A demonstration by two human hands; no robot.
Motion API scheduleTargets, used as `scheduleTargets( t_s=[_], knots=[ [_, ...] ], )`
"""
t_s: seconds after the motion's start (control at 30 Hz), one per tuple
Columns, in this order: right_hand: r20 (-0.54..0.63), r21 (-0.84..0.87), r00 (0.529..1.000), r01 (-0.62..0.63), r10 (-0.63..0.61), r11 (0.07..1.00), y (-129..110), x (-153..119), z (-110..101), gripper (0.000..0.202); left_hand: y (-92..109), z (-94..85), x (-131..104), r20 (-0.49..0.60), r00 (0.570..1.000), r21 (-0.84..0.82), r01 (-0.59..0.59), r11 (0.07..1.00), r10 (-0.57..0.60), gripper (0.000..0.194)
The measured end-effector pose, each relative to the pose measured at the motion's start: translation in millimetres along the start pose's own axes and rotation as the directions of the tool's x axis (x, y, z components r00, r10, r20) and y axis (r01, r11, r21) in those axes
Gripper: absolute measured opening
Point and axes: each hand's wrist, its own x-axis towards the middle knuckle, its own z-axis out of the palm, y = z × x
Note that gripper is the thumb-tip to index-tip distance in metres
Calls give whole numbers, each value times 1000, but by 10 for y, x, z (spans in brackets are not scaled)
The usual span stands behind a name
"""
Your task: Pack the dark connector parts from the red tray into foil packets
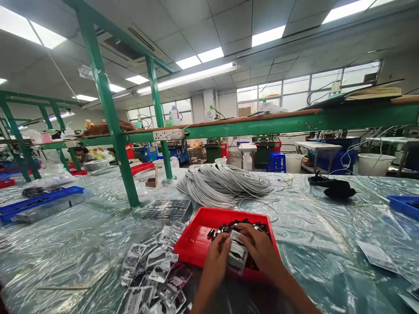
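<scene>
Over the front of a red tray [196, 242], my left hand [218, 255] grips the left side of a small pale, clear-looking package [237, 253] with its fingers bent around the edge. On the package's upper right side rests my right hand [260, 246], fingers curled together; whether they pinch a small part is hidden. Small black and shiny parts [225, 228] lie in the tray behind my hands. Left of the tray spreads a loose heap of similar clear and silver packages [160, 261].
Behind the tray lies a big coil of grey cable [222, 185], with a clear tray of packed pieces [168, 210] to its left. A green post [126, 174] rises from the plastic-covered table. Black cloth [338, 192] and a blue tray [404, 207] sit right.
</scene>
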Motion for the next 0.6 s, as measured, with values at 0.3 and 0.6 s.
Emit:
scheduleTargets(
  t_s=[0.3,0.6],
  knots=[
    [-111,-18,994,0,-2,1000,117,-48,461,19,-146,-11,78,-159,984,109,-67,992,84,38],
    [167,232,927,-368,336,900,138,71,194,25,-115,-179,-13,36,998,101,-60,993,56,29]
  ],
)
